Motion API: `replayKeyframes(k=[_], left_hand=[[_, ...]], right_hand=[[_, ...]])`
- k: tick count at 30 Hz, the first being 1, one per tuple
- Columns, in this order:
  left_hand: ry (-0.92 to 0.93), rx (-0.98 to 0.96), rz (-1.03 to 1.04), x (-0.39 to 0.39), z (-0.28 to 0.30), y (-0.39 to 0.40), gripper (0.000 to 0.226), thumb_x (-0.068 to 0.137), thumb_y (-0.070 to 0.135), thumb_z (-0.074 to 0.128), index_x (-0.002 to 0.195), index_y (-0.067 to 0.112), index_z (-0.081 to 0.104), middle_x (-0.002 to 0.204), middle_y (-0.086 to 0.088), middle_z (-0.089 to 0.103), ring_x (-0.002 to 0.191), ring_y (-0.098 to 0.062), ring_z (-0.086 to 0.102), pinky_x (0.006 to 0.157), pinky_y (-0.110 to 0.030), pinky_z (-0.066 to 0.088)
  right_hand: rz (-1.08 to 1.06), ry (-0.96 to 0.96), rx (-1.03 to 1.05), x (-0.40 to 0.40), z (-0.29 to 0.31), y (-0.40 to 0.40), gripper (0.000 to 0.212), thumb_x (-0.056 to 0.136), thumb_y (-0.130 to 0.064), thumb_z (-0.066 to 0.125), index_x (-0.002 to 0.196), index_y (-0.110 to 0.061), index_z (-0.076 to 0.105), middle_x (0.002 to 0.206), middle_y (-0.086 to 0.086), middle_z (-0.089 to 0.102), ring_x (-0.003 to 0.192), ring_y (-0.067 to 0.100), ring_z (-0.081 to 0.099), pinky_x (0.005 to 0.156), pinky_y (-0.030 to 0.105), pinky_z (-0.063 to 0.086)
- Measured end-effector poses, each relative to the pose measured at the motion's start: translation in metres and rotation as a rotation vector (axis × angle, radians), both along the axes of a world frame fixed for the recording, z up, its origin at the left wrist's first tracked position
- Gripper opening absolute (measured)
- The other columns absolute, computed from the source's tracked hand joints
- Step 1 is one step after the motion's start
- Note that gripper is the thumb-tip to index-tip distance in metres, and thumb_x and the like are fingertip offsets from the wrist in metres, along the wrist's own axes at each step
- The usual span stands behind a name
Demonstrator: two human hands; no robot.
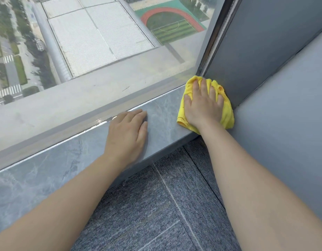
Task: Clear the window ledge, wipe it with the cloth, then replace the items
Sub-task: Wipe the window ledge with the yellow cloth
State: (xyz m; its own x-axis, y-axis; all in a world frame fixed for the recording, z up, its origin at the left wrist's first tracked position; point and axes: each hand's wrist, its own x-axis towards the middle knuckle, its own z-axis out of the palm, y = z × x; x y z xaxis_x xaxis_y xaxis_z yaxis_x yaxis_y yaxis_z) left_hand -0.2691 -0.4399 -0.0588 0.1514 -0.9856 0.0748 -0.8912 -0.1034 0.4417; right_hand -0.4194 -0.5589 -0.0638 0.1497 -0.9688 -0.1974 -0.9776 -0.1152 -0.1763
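Note:
A grey marbled window ledge (48, 171) runs from lower left to the right corner under the glass. A yellow cloth (227, 109) lies bunched at the ledge's right end, against the grey wall. My right hand (201, 104) presses flat on top of the cloth, fingers spread toward the corner. My left hand (127, 134) rests palm down on the bare ledge to the left of the cloth, holding nothing. No other items stand on the visible ledge.
The window pane (102, 51) rises right behind the ledge, with a taped seam along its base. A grey wall panel (265, 51) closes the right end. Grey carpet tiles (156, 205) cover the floor below.

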Motion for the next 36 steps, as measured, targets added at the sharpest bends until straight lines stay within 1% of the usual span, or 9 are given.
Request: replayKeyframes(k=[6, 15, 18, 22, 28, 32, 34, 35, 36], left_hand=[[0.148, 0.096, 0.009, 0.005, 0.006, 0.009, 0.057, 0.081, 0.035, 0.023, 0.125, 0.009, 0.046, 0.138, -0.01, 0.048, 0.128, -0.027, 0.039, 0.104, -0.027, 0.022], [0.243, 0.009, 0.182, 0.019, 0.012, 0.05, 0.054, 0.08, 0.031, 0.028, 0.12, 0.004, 0.051, 0.128, -0.019, 0.054, 0.122, -0.03, 0.043, 0.097, -0.025, 0.025], [0.241, 0.017, 0.231, 0.034, 0.017, 0.076, 0.055, 0.08, 0.031, 0.026, 0.122, 0.006, 0.049, 0.13, -0.018, 0.052, 0.124, -0.03, 0.04, 0.099, -0.028, 0.025], [0.241, 0.005, 0.297, 0.055, 0.023, 0.114, 0.037, 0.093, 0.019, 0.033, 0.123, 0.005, 0.048, 0.131, -0.018, 0.051, 0.125, -0.03, 0.039, 0.102, -0.031, 0.026], [0.258, 0.009, 0.385, 0.087, 0.031, 0.169, 0.036, 0.094, 0.015, 0.032, 0.124, 0.004, 0.047, 0.132, -0.019, 0.05, 0.126, -0.03, 0.04, 0.104, -0.036, 0.029], [0.276, -0.016, 0.428, 0.105, 0.043, 0.202, 0.037, 0.093, 0.021, 0.032, 0.121, 0.004, 0.049, 0.13, -0.019, 0.053, 0.123, -0.031, 0.044, 0.1, -0.035, 0.033], [0.291, -0.017, 0.441, 0.114, 0.054, 0.219, 0.041, 0.09, 0.025, 0.031, 0.118, 0.003, 0.051, 0.126, -0.021, 0.055, 0.12, -0.033, 0.046, 0.097, -0.036, 0.034], [0.304, -0.014, 0.455, 0.117, 0.061, 0.227, 0.04, 0.091, 0.024, 0.031, 0.117, 0.003, 0.052, 0.125, -0.021, 0.056, 0.119, -0.033, 0.046, 0.095, -0.034, 0.034], [0.324, -0.01, 0.474, 0.12, 0.071, 0.236, 0.036, 0.093, 0.022, 0.031, 0.115, 0.002, 0.053, 0.124, -0.021, 0.056, 0.118, -0.032, 0.047, 0.091, -0.032, 0.033]], right_hand=[[-0.013, 0.012, 0.026, 0.008, 0.004, 0.004, 0.056, 0.098, -0.04, 0.016, 0.148, -0.019, 0.003, 0.16, 0.001, -0.003, 0.147, 0.024, -0.002, 0.117, 0.047, -0.001], [0.286, -0.029, 0.011, 0.039, 0.003, 0.077, 0.055, 0.098, -0.038, 0.02, 0.148, -0.023, 0.006, 0.16, -0.001, 0.001, 0.147, 0.021, -0.004, 0.118, 0.044, -0.003], [0.368, -0.03, 0.018, 0.048, 0.006, 0.104, 0.053, 0.098, -0.037, 0.02, 0.148, -0.024, 0.007, 0.16, -0.001, 0.001, 0.147, 0.02, -0.004, 0.118, 0.043, -0.003], [0.468, -0.065, 0.054, 0.069, 0.008, 0.143, 0.051, 0.099, -0.035, 0.02, 0.148, -0.026, 0.01, 0.16, -0.003, 0.002, 0.147, 0.018, -0.005, 0.117, 0.042, -0.004], [0.613, -0.104, 0.111, 0.108, 0.012, 0.201, 0.049, 0.099, -0.034, 0.019, 0.147, -0.027, 0.013, 0.16, -0.006, 0.003, 0.147, 0.016, -0.004, 0.118, 0.039, -0.007], [0.692, -0.251, 0.191, 0.132, 0.017, 0.243, 0.046, 0.1, -0.03, 0.024, 0.145, -0.021, 0.027, 0.158, 0.0, 0.018, 0.147, 0.014, 0.007, 0.117, 0.033, -0.004], [0.546, -0.494, 0.381, 0.139, 0.028, 0.264, 0.041, 0.098, -0.028, 0.033, 0.128, -0.007, 0.052, 0.141, 0.014, 0.047, 0.136, 0.021, 0.034, 0.11, 0.029, 0.017], [0.43, -0.659, 0.487, 0.142, 0.036, 0.273, 0.036, 0.095, -0.029, 0.039, 0.101, -0.005, 0.065, 0.113, 0.017, 0.063, 0.112, 0.024, 0.051, 0.094, 0.029, 0.031], [0.306, -0.805, 0.55, 0.146, 0.047, 0.282, 0.033, 0.091, -0.03, 0.042, 0.07, -0.011, 0.06, 0.08, 0.01, 0.06, 0.082, 0.02, 0.052, 0.074, 0.028, 0.034]])
